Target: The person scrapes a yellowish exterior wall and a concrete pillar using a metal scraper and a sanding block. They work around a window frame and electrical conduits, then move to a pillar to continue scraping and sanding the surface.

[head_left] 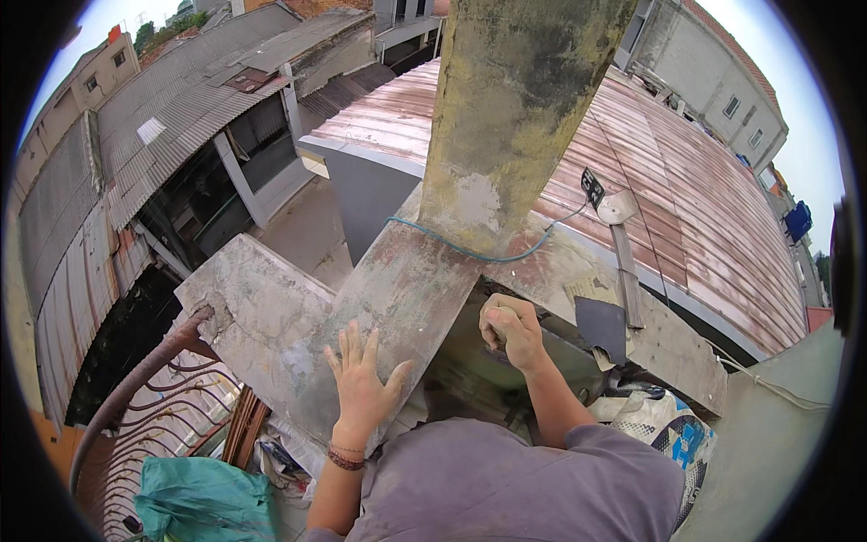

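My left hand [366, 379] is open, its fingers spread over the top of a worn concrete ledge [361, 303]. A beaded bracelet circles that wrist. My right hand [513, 332] is closed in a fist above the corner where the ledge meets a second wall top, over a darker recess [461, 361]. Whatever the fist may hold is hidden by the fingers. Beyond both hands rises a stained yellow-grey concrete pillar [506, 108]. A blue-green cable [452, 248] loops around its base.
The cable runs toward a small black panel [592, 188], beside a post with a round top [618, 208]. A dark grey sheet [601, 330] hangs near my right arm. A printed sack [664, 443], a teal cloth [208, 501] and rusty railing [122, 425] lie near. Beyond is a ribbed roof [686, 244].
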{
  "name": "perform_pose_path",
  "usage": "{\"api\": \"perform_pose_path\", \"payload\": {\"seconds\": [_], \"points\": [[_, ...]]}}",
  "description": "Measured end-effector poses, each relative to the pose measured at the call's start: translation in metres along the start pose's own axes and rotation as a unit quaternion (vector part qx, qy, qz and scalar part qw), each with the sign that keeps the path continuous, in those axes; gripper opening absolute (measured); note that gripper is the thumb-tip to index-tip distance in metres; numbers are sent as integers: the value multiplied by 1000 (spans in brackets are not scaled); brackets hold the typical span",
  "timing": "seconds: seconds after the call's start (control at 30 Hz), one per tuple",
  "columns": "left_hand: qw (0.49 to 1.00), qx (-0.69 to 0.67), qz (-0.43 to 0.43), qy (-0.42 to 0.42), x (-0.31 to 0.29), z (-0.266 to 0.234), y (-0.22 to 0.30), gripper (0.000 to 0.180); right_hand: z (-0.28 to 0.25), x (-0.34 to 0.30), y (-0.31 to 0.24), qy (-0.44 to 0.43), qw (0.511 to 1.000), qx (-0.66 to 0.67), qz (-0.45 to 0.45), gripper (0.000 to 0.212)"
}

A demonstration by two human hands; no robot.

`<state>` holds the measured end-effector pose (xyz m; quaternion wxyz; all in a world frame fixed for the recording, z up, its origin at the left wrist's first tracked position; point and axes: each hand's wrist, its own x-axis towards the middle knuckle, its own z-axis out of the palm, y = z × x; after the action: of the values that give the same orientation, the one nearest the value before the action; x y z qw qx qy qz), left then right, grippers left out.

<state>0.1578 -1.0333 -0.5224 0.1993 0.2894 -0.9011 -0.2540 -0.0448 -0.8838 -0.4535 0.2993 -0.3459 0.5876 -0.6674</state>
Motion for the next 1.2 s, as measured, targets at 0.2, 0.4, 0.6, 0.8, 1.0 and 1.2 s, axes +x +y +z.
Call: {"api": "perform_pose_path", "payload": {"seconds": [0.2, 0.4, 0.6, 0.8, 1.0, 1.2], "points": [[975, -160, 105, -110, 26, -15, 45, 52, -30, 8, -1, 24, 998, -8, -54, 32], [911, -289, -21, -294, 8, -67, 55, 37, -78, 19, -4, 75, 993, -24, -88, 27], [858, -376, 34, -349, -7, -83, 29, 48, -126, 30, 4, 165, 982, 4, -94, 32], [827, -381, -174, -376, 7, -94, 38, 48, -148, 47, 13, 171, 978, 54, -107, 30], [837, -429, -122, -318, 17, -87, 62, 45, -162, 58, 11, 153, 972, 112, -136, 34], [839, -409, -160, -321, 18, -85, 59, 50, -173, 66, 11, 156, 971, 123, -130, 37]]}}
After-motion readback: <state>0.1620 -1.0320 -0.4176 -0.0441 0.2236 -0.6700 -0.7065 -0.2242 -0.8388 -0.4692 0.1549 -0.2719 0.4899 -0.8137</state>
